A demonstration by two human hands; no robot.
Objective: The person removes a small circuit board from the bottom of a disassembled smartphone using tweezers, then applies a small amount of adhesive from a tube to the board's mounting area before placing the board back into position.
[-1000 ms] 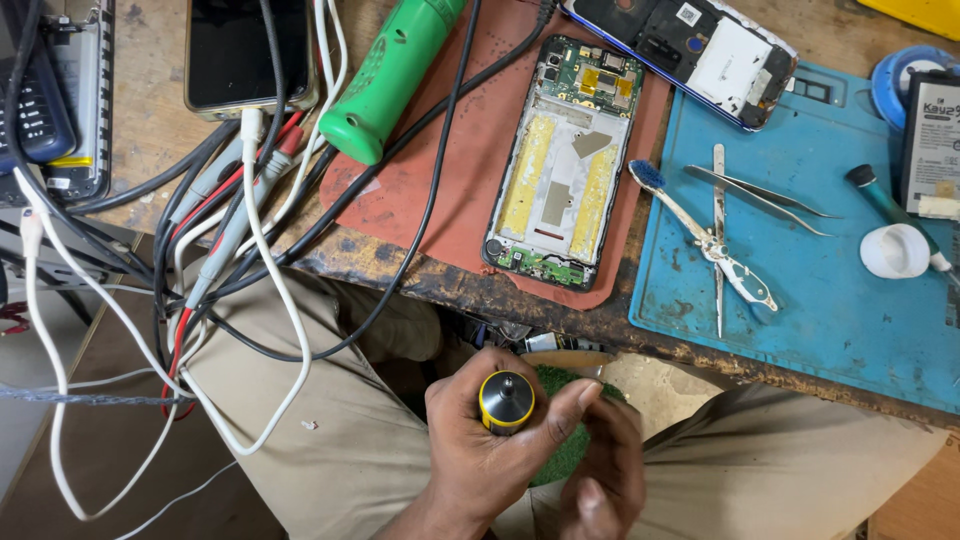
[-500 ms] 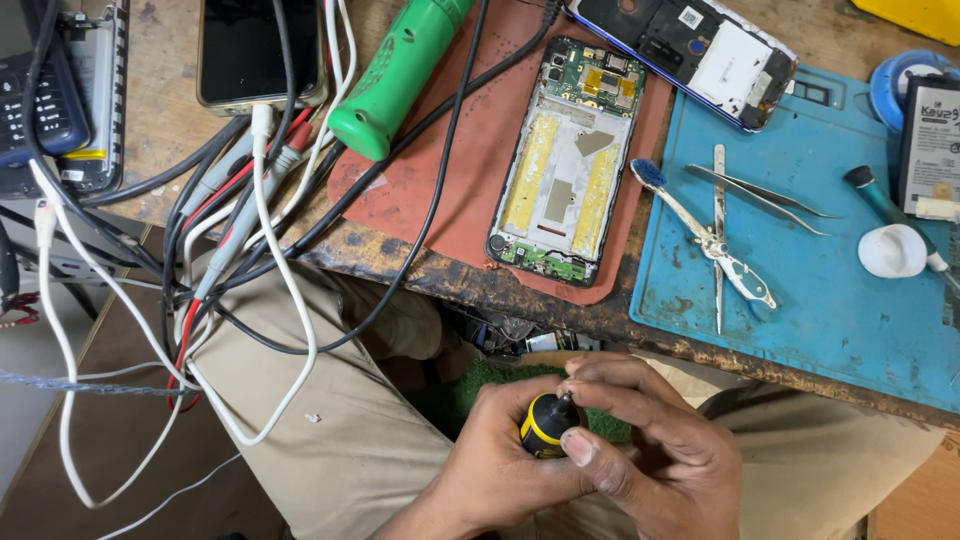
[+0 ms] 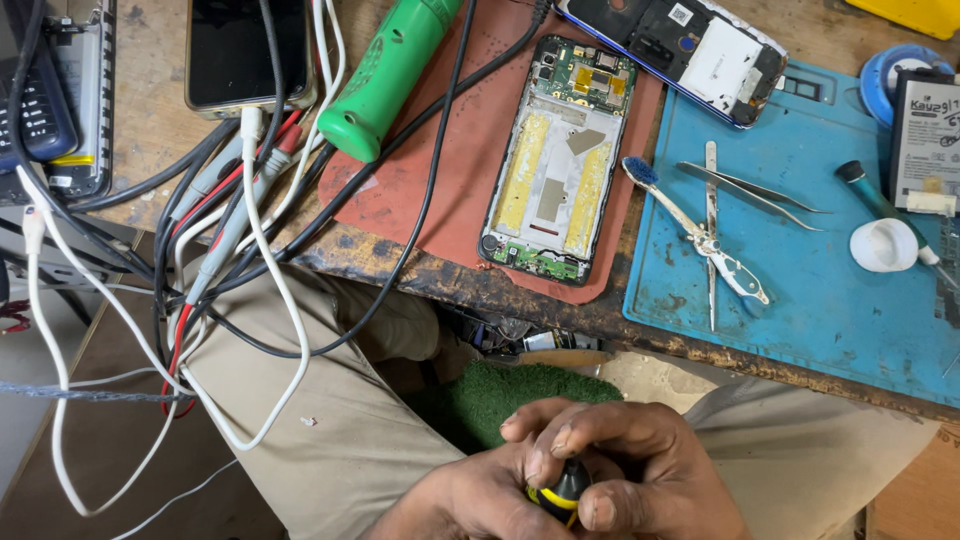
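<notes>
Both hands meet low in the view, over my lap. My left hand (image 3: 470, 500) comes in from the lower left and cups a small black and yellow tool handle (image 3: 562, 488). My right hand (image 3: 640, 460) wraps over the handle from the right, with fingers curled on its top. Most of the tool is hidden by the fingers. A green cloth (image 3: 510, 395) lies on my lap just behind the hands. On the bench above, an opened phone (image 3: 560, 160) with its board exposed rests on a red mat (image 3: 400, 200).
A blue mat (image 3: 820, 300) on the right carries tweezers (image 3: 750, 185), a blue-bristled brush (image 3: 690, 230) and a white cap (image 3: 885, 245). A green tool handle (image 3: 385, 80), a dark-screened phone (image 3: 245, 55) and a phone back cover (image 3: 690, 50) lie further back. Tangled cables (image 3: 240, 260) hang off the left edge.
The left hand held the round yellow and black handle up in the open. The right hand came over it from the right, and both hands now close around it, lower in the view.
</notes>
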